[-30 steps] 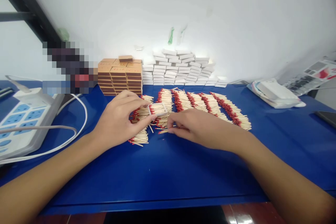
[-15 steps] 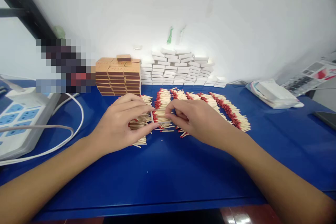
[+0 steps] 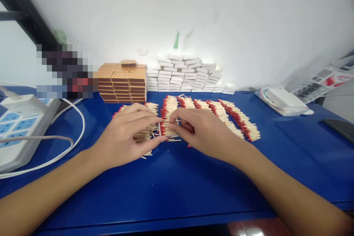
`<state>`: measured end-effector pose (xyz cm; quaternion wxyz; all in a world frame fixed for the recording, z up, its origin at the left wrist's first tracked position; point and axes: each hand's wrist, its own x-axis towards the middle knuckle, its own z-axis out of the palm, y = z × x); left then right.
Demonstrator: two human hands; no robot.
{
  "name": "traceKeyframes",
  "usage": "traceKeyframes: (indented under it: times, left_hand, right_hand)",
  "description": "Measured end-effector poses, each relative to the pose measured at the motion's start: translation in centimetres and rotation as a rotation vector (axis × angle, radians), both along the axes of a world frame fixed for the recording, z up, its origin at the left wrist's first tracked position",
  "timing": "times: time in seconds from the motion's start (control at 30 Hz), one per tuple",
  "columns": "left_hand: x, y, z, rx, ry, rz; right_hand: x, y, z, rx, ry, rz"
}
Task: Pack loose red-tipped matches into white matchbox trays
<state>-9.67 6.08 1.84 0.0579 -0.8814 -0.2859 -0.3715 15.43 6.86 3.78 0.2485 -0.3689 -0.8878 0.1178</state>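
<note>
My left hand [image 3: 127,131] grips a small white matchbox tray [image 3: 159,129] at its left end, between thumb and fingers. Red-headed matches [image 3: 165,129] lie in the tray, heads toward the left. My right hand [image 3: 203,127] is closed in a pinch over the tray, fingertips on the matches; how many it holds is hidden. A pile of matches [image 3: 143,136] lies under and beside my left hand. Behind the tray is a row of matches [image 3: 169,105]. More slanted rows of matches [image 3: 239,116] spread to the right, partly behind my right hand.
Stacked brown matchboxes [image 3: 121,83] stand at the wall, beside a heap of white trays [image 3: 182,75]. On the left sit a power strip [image 3: 30,129] and white cables [image 3: 79,147]. A white packet [image 3: 284,101] and a dark flat object [image 3: 339,129] lie on the blue table [image 3: 171,191] at right.
My right hand has shifted slightly left along the tray, its pinched fingertips nearer the match heads. My left hand keeps its hold on the tray. The camera view has shifted a little.
</note>
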Motion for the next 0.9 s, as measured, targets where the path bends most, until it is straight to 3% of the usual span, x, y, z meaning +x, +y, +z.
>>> traceKeyframes:
  times: [0.33, 0.53, 0.63, 0.8, 0.9]
  left_hand:
    - [-0.1, -0.1, -0.1, -0.025, -0.022, -0.007]
    - [-0.4, 0.1, -0.1, -0.022, -0.050, 0.069]
    - [-0.6, 0.3, 0.0, 0.025, -0.078, 0.092]
    - [-0.6, 0.3, 0.1, 0.044, -0.113, 0.128]
    - [-0.6, 0.2, -0.1, 0.023, -0.122, 0.131]
  right_hand:
    - [0.0, -0.1, 0.4, -0.039, 0.055, 0.001]
    - [0.7, 1.4, 0.9, 0.082, 0.152, -0.134]
    - [3.0, 3.5, 2.0, 0.085, 0.196, -0.286]
    - [8.0, 6.6, 5.3, 0.114, 0.296, -0.541]
    - [7.0, 7.1, 6.7, 0.158, 0.255, -0.472]
